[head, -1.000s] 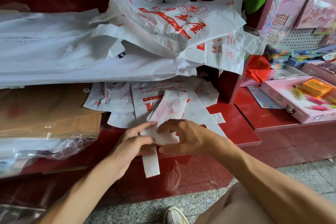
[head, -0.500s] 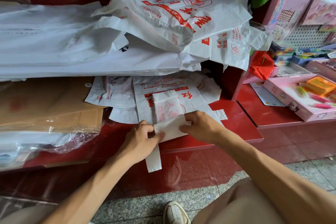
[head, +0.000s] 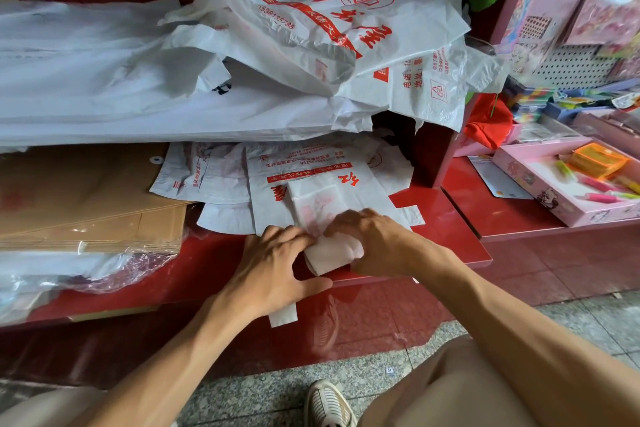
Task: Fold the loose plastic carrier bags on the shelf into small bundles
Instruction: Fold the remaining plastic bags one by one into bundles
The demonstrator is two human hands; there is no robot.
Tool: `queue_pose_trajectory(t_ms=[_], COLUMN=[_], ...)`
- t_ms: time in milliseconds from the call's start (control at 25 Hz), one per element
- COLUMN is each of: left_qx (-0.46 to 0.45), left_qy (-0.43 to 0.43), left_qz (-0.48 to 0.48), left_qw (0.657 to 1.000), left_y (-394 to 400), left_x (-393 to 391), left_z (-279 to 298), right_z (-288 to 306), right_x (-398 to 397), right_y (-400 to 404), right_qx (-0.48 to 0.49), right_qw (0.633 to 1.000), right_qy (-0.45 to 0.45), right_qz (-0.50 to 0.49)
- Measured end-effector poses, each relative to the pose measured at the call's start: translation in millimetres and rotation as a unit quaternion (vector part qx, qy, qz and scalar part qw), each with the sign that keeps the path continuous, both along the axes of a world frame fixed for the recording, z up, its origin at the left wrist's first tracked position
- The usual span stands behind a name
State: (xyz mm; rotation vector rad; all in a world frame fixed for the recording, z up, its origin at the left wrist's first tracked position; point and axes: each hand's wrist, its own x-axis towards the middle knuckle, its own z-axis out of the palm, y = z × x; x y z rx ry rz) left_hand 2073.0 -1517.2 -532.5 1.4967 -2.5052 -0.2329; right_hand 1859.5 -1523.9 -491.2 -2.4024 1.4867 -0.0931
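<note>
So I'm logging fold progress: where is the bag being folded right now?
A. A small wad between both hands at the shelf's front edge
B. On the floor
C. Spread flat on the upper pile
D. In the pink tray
A: the folded bag sits as a small wad on the red shelf's front edge, with the left hand and right hand on either side of it.

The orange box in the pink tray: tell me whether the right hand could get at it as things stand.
Probably not at once. The right hand is busy gripping the folded bag with the left hand. The orange box itself lies uncovered in the pink tray, with nothing blocking the way.
</note>
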Motion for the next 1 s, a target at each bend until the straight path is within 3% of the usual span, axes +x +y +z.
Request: queue_pose_trajectory(t_ms=[120, 280, 480, 600, 720, 880, 1000], left_qx=[-0.031, -0.035, 0.003, 0.034, 0.001, -0.046, -0.043], left_qy=[-0.038, 0.050, 0.164, 0.228, 0.161, 0.018, 0.000], left_qz=[-0.005, 0.013, 0.060, 0.097, 0.058, 0.030, 0.048], left_qw=[0.999, 0.998, 0.985, 0.968, 0.985, 0.998, 0.998], left_y=[1.1, 0.3, -2.3, -2.8, -1.7, -3.9, -6.5], left_x=[-1.7, -3.1, -2.6, -3.3, -3.9, -6.2, -5.3], left_z=[-0.4, -3.9, -4.7, -0.9, -7.0, -9.2, -7.2], right_z=[4.3, 8.0, 3.4, -5.3, -14.5, -21.8, -19.8], right_x=[-0.7, 0.3, -0.2, -4.6, -4.5, -6.4, -5.5], right_y=[2.0, 3.2, -2.9, -10.3, -15.1, -22.0, -24.0], right_qx=[0.048, 0.045, 0.070, 0.053, 0.024, -0.114, -0.070], right_qw=[0.997, 0.997, 0.985, 0.972, 0.970, 0.983, 0.994], right_qy=[0.051, 0.059, -0.132, -0.180, -0.177, -0.053, -0.005], right_qz=[0.007, 0.016, -0.081, -0.141, -0.164, -0.137, -0.086])
